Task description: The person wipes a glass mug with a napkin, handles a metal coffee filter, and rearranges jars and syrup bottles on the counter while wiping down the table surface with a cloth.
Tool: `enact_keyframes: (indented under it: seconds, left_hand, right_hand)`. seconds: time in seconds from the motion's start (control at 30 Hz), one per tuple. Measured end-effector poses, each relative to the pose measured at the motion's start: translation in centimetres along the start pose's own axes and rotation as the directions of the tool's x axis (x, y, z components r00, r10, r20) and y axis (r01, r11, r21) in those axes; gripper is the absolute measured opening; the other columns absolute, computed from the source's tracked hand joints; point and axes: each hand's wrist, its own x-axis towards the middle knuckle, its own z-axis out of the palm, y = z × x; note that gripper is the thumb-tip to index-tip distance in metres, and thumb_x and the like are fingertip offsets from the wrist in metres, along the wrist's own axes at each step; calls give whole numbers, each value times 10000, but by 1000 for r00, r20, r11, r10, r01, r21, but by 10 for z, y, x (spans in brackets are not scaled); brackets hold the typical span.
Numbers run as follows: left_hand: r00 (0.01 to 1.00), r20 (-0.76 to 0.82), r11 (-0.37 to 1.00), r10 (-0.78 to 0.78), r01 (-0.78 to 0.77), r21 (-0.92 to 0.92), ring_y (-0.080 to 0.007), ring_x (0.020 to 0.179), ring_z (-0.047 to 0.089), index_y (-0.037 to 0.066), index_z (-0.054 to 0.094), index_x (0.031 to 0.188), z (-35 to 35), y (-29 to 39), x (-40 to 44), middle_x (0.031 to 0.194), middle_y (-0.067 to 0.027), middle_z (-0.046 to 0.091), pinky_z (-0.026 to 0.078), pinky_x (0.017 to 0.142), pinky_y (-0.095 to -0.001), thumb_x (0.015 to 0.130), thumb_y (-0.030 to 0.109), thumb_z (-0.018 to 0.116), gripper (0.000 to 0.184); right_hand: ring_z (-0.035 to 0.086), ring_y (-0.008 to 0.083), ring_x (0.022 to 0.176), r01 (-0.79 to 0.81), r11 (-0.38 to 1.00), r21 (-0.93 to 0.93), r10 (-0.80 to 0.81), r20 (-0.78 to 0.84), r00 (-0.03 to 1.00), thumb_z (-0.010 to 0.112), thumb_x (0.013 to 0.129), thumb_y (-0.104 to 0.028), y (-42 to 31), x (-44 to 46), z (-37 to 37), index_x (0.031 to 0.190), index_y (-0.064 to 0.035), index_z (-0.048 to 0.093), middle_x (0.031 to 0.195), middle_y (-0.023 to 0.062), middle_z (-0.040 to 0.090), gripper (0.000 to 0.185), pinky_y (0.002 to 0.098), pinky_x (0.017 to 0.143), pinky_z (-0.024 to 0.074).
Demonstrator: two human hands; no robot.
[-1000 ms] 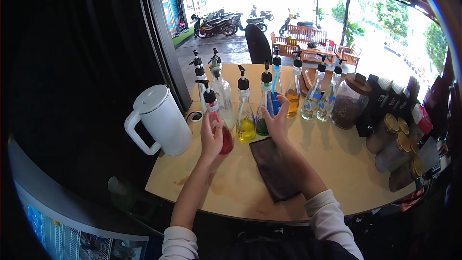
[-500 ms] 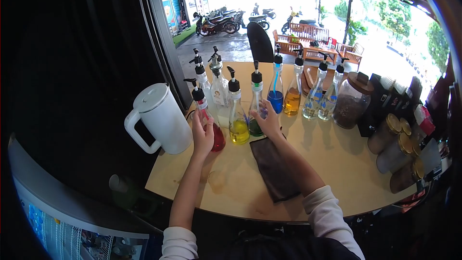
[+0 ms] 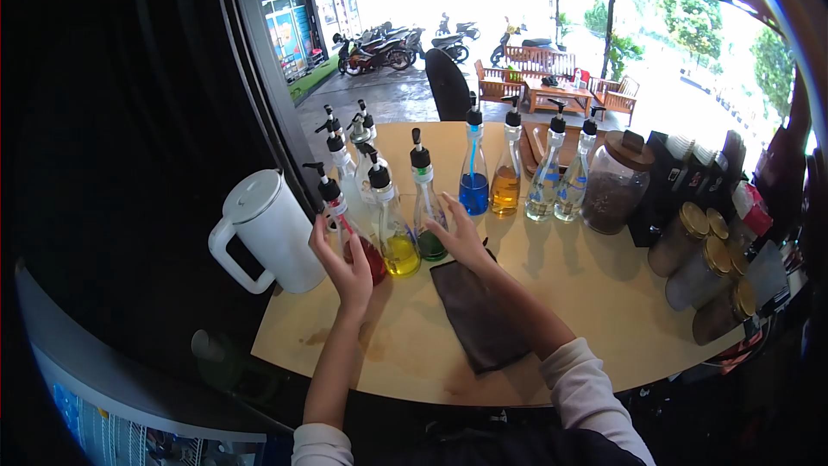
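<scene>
My left hand (image 3: 347,272) is beside the pump bottle of red syrup (image 3: 374,264), thumb and fingers spread in front of it. I cannot tell whether the fingertips touch the glass. My right hand (image 3: 463,240) is open at the right side of the pump bottle of green syrup (image 3: 432,246), its fingers stretched out. Between these two stands an upright pump bottle of yellow syrup (image 3: 401,257). More pump bottles are behind: a blue one (image 3: 473,193), an amber one (image 3: 504,192) and several with clear or pale contents. A dark folded cloth (image 3: 477,315) lies below my right hand.
A white pitcher (image 3: 269,237) stands at the left. On the right are a wooden-lidded jar (image 3: 614,188), several gold-lidded jars (image 3: 683,242) and a dark cup holder (image 3: 662,194). Brown wet stains (image 3: 373,344) mark the wooden tabletop (image 3: 595,328) near its front edge.
My left hand's fingers have spread wider at the red bottle. My right hand has opened away from the green bottle. The whole view has shifted slightly.
</scene>
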Motion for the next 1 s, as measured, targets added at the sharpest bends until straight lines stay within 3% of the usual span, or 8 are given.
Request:
enact_keyframes:
  seconds: [0.07, 0.2, 0.4, 0.47, 0.53, 0.6, 0.87, 1.0]
  left_hand:
    - [998, -30, 993, 52, -55, -108, -249, 1032, 462, -3, 390, 1245, 6, 31, -13, 1150, -129, 450, 353, 935, -374, 847, 18, 538, 425]
    - [867, 413, 945, 279, -170, -281, -304, 1066, 492, -15, 457, 1192, 58, 62, -15, 1139, -189, 491, 397, 916, -399, 824, 58, 584, 397]
    - [915, 386, 928, 120, 34, -370, -377, 1189, 421, -55, 320, 1310, 207, 58, 10, 1253, -236, 423, 325, 1019, -418, 863, 129, 564, 542]
    - [988, 149, 980, -30, 58, -188, -382, 1228, 388, -77, 246, 1349, 255, 37, 16, 1307, -266, 374, 312, 1035, -421, 863, 151, 580, 632]
    - [981, 175, 980, -79, 109, -164, -384, 1225, 397, -86, 235, 1353, 290, 6, 17, 1303, -274, 383, 313, 1037, -423, 867, 164, 581, 647]
    - [958, 236, 959, -161, 208, -193, -401, 1185, 440, -92, 252, 1345, 301, -2, 24, 1267, -279, 430, 342, 1014, -429, 879, 198, 575, 637]
    - [877, 407, 943, -254, 319, -97, -414, 1057, 521, -89, 386, 1231, 271, 19, 25, 1132, -279, 522, 408, 919, -444, 908, 184, 523, 444]
    - [955, 282, 952, -95, 170, -254, -284, 948, 606, -17, 459, 1132, 253, 38, 1, 1019, -175, 602, 459, 841, -371, 936, 197, 509, 296]
  right_hand:
    - [399, 317, 1265, 71, 997, -21, -73, -133, 988, 673, 827, -257, 2, 4, -29, 1326, 34, 358, 1348, 230, 405, 658, 381, 1038, 323]
    - [344, 385, 1279, 86, 982, -165, -157, -483, 862, 642, 826, -164, 20, 33, -80, 1353, 57, 301, 1355, 267, 365, 665, 419, 1073, 264]
    - [321, 412, 1287, -6, 974, -225, -78, -364, 928, 635, 822, -173, 60, 88, -107, 1350, 81, 279, 1359, 274, 355, 685, 428, 1077, 253]
    - [391, 427, 1223, -11, 960, -279, -77, -303, 950, 646, 805, -144, 63, 89, -106, 1331, 51, 305, 1306, 268, 400, 657, 435, 1022, 329]
    - [420, 436, 1180, 20, 966, -259, -101, -305, 947, 644, 801, -128, 65, 86, -109, 1305, 35, 323, 1263, 266, 421, 620, 444, 983, 361]
    - [474, 452, 1089, 88, 963, -255, -170, -318, 933, 630, 800, -103, 63, 82, -112, 1214, 1, 361, 1155, 259, 458, 504, 460, 878, 427]
    - [500, 404, 1080, 74, 989, -127, -103, -236, 966, 626, 830, -112, 32, 46, -120, 1209, 22, 333, 1119, 258, 486, 498, 424, 941, 392]
    - [526, 393, 1056, 134, 981, -144, -166, -243, 956, 605, 840, -79, 29, 22, -132, 1204, 15, 323, 1109, 253, 506, 470, 421, 910, 415]
